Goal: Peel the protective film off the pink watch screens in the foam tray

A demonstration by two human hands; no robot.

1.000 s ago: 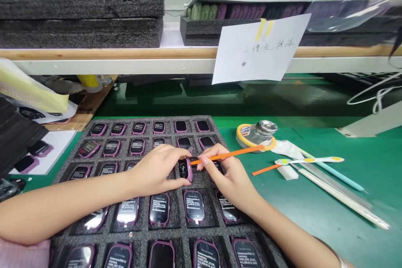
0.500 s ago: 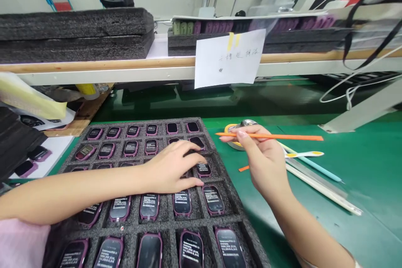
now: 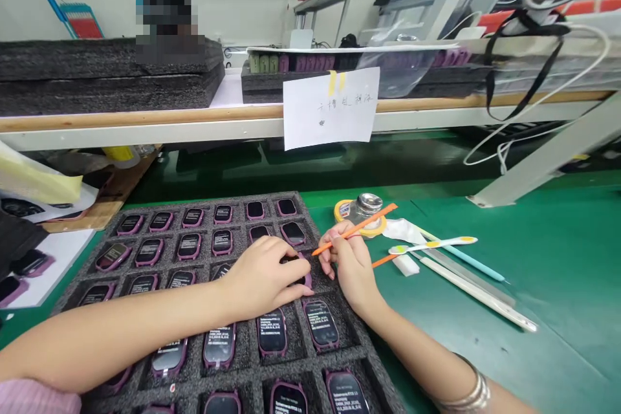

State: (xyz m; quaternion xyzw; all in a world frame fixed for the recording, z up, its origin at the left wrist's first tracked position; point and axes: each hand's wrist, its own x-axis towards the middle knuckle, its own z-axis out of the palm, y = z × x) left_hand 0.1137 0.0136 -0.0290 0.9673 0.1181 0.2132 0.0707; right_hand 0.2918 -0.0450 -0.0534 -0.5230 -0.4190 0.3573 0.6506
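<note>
Clamping purple watch point(image 3: 303, 278) with left hand point(image 3: 264, 275) — fingers curled shut over it, near right edge of foam tray point(image 3: 206, 229), maybe tipped up in its slot (mostly covered, can't tell). Pinching orange stick point(image 3: 356, 228) pen-style in right hand point(image 3: 352, 262), grip closed near tip end, prob. for fine control; tip aimed at watch edge, just beside left fingertips. Pinning watch likely to steady it vs. the stick. Close by on green mat point(image 3: 533, 252) — tape roll point(image 3: 342, 210), toothbrush point(image 3: 431, 244).
</note>
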